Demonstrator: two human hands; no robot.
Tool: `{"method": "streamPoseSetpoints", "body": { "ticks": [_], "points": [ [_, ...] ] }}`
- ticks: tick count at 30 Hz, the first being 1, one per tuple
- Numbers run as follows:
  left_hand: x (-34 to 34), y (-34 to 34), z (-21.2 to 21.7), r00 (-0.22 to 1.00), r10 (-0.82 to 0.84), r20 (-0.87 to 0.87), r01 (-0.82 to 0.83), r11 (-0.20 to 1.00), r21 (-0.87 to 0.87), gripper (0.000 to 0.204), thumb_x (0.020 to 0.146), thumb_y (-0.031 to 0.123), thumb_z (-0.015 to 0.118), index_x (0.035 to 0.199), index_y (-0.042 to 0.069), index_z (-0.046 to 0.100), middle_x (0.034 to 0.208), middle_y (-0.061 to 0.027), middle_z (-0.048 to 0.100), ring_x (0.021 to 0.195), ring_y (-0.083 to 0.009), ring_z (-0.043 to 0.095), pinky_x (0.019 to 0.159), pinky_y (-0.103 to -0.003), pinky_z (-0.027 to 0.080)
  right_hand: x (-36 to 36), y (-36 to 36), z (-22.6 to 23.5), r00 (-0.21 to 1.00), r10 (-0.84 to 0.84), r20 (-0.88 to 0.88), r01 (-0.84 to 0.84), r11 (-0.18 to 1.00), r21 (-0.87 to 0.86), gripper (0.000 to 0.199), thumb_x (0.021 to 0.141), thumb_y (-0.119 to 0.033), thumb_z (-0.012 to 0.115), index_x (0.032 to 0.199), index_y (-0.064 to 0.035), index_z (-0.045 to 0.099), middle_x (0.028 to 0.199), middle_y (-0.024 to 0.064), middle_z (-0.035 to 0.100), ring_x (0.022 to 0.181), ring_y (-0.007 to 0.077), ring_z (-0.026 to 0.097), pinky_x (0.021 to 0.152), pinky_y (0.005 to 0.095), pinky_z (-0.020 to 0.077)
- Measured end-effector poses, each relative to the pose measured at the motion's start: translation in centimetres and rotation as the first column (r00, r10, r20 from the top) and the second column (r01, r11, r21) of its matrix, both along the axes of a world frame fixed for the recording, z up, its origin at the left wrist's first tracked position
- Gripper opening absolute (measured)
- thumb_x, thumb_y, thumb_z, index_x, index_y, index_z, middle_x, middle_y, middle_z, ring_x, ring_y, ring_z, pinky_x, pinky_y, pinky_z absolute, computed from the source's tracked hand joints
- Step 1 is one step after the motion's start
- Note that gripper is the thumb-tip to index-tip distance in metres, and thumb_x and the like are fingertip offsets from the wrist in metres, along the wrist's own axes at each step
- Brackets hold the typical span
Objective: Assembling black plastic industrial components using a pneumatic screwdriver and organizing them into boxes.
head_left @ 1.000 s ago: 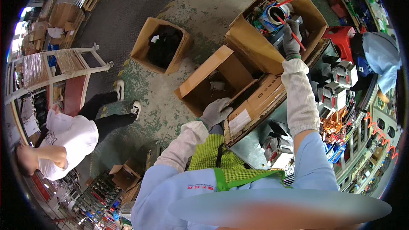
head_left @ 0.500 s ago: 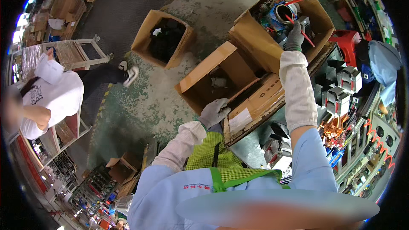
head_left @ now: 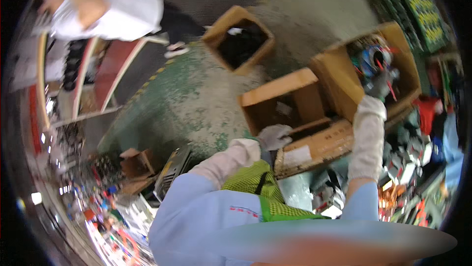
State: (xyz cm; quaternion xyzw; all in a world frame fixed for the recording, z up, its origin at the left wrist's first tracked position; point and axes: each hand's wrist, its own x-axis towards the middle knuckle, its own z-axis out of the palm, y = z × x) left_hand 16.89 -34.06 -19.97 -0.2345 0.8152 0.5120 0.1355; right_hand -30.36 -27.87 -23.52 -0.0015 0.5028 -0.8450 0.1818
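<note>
My right hand [head_left: 378, 87], in a grey glove, reaches into a tall cardboard box [head_left: 344, 76] at the upper right. It is closed on a thin red stick [head_left: 392, 90], whose kind I cannot make out. Beside the fingers stands an open blue can [head_left: 369, 62] with a dark inside, among mixed small items. My left hand [head_left: 274, 137], also gloved, grips the near edge of a lower open carton [head_left: 280, 89]. A pale piece [head_left: 283, 109] lies inside that carton. Motion blur hides finger detail on both hands.
Another open box [head_left: 231, 65] holding black material stands on the floor ahead. A person in a white top [head_left: 123, 12] is at the upper left. Metal-and-black parts [head_left: 328, 192] lie by my right arm, with a red container [head_left: 428, 111] farther right and green crates [head_left: 423, 15] beyond.
The whole view has swung, so the boxes and both hands appear farther right and lower, and the person appears higher. My hands keep their places at the two boxes.
</note>
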Motion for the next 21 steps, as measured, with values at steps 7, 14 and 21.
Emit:
{"method": "streamPoseSetpoints", "body": {
  "ticks": [7, 14, 21],
  "points": [
    [0.7, 0.6, -0.3, 0.998, 0.056, -0.022, -0.054, 0.995, 0.084, 0.046, 0.092, 0.040, 0.058, 0.122, 0.004, 0.056, 0.112, -0.0174, 0.062, 0.105, -0.0371, 0.060, 0.087, -0.046, 0.048, -4.0, 2.9, -5.8, 0.983, -0.180, -0.040, 0.182, 0.913, 0.366, 0.029, 0.095, -0.027, 0.055, 0.111, -0.0064, 0.068, 0.107, 0.0049, 0.065, 0.093, 0.0172, 0.060, 0.081, 0.0338, 0.0494],
    [0.9, 0.9, 0.3, 1.000, 0.030, -0.008, -0.030, 0.999, 0.039, 0.043, 0.092, 0.035, 0.060, 0.122, 0.004, 0.056, 0.109, -0.0174, 0.063, 0.103, -0.0360, 0.061, 0.086, -0.044, 0.049, -2.9, 4.5, -3.4, 0.984, -0.147, -0.095, 0.173, 0.902, 0.396, 0.031, 0.098, -0.021, 0.047, 0.118, -0.0039, 0.064, 0.113, 0.0109, 0.065, 0.099, 0.0224, 0.061, 0.088, 0.0342, 0.0509],
    [-2.5, 1.9, 3.1, 0.979, -0.138, -0.150, 0.151, 0.985, 0.080, 0.048, 0.091, 0.034, 0.063, 0.126, 0.003, 0.054, 0.113, -0.0189, 0.065, 0.107, -0.0306, 0.064, 0.089, -0.039, 0.052, 5.3, 9.3, 12.9, 0.906, -0.031, -0.422, 0.267, 0.816, 0.513, 0.025, 0.094, -0.026, 0.057, 0.101, -0.0049, 0.068, 0.094, 0.0049, 0.065, 0.086, 0.0171, 0.059, 0.081, 0.0319, 0.0486]
  ]
}}
